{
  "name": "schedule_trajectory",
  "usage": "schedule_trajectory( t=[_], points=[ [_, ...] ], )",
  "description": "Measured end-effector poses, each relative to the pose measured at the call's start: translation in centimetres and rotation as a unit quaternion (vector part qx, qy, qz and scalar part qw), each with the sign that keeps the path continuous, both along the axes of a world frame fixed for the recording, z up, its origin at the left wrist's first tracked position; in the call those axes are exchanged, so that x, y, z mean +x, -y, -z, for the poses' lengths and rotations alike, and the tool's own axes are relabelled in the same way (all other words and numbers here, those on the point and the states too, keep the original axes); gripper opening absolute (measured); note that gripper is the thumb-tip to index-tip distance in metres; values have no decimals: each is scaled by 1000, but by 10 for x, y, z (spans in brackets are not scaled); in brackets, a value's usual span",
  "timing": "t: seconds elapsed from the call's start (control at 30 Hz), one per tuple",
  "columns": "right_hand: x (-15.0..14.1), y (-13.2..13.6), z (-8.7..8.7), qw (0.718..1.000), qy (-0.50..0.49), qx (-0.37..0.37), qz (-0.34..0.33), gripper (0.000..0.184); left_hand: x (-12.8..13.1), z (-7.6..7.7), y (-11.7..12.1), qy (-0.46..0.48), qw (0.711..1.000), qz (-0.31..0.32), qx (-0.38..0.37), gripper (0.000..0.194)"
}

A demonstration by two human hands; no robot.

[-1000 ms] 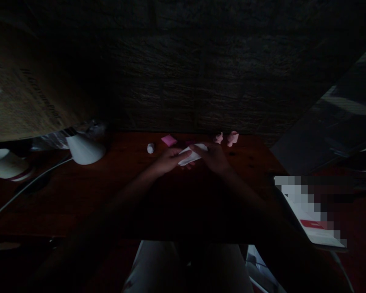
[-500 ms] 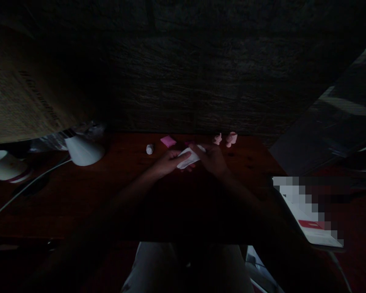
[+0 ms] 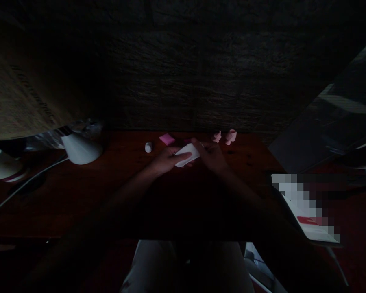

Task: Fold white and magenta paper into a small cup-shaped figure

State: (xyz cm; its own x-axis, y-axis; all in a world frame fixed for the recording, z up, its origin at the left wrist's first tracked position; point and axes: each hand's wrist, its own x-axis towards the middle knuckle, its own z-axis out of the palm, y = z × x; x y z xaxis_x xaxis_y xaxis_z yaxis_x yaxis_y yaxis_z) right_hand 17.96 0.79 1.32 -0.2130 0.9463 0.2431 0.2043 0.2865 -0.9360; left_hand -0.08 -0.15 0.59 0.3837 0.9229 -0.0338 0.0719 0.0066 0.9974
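Observation:
Between my hands, above the wooden table (image 3: 110, 191), is a flat, soft-looking white clay-like piece (image 3: 189, 149). My left hand (image 3: 166, 160) grips its left side, thumb on top and fingers underneath. My right hand (image 3: 212, 156) is closed on the right end, its thumb pressed along the upper edge. Beyond my hands lies a pink pillow-shaped piece (image 3: 167, 139), with a small white lump (image 3: 148, 147) to its left. A darker pink piece (image 3: 187, 141) is partly hidden behind my hands. Dim light blurs the fingertips.
Two small pale-pink shaped pieces, one smaller (image 3: 217, 136) and one larger (image 3: 231, 136), stand near the brick wall (image 3: 177, 89). At left are a white cone-shaped object (image 3: 82, 149), a cable (image 3: 27, 185), a white cup (image 3: 3, 165) and a brown printed bag (image 3: 21, 101). A partly blurred-out flat object (image 3: 319, 234) sits at right.
My right thumb has shifted slightly left along the white piece, and its right end is more covered now. Both hands stay on it. The view has moved slightly.

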Motion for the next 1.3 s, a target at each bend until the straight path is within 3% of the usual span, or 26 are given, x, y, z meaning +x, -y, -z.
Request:
schedule_trajectory(
  t=[0.17, 0.37, 0.57, 0.8, 1.0, 1.17, 1.3],
  points=[
    [3, -3, -3, 999, -37, -15, 5, 48, 1, 2, -3, 28, 999, -29, -11, 44],
    [6, -5, -3, 998, -38, -17, 37, 42, 2, 2, -1, 38, 997, 0, -71, 44],
    [4, -3, -6, 996, -59, -46, 44, 44, -2, 2, -2, 17, 998, -18, -62, 42],
    [4, -5, -9, 987, -136, -56, 57, 29, -2, -1, -2, 15, 997, -4, -70, 37],
    [7, -5, -8, 990, -107, -66, 69, 40, -2, 3, -4, 37, 998, -11, -47, 49],
    [6, -4, -8, 992, -92, -68, 45, 44, -3, 5, -8, 33, 996, -80, 39, 51],
    [6, -4, -8, 996, -76, -41, 34, 44, -4, 1, -6, 14, 994, -80, 68, 51]
  ],
)
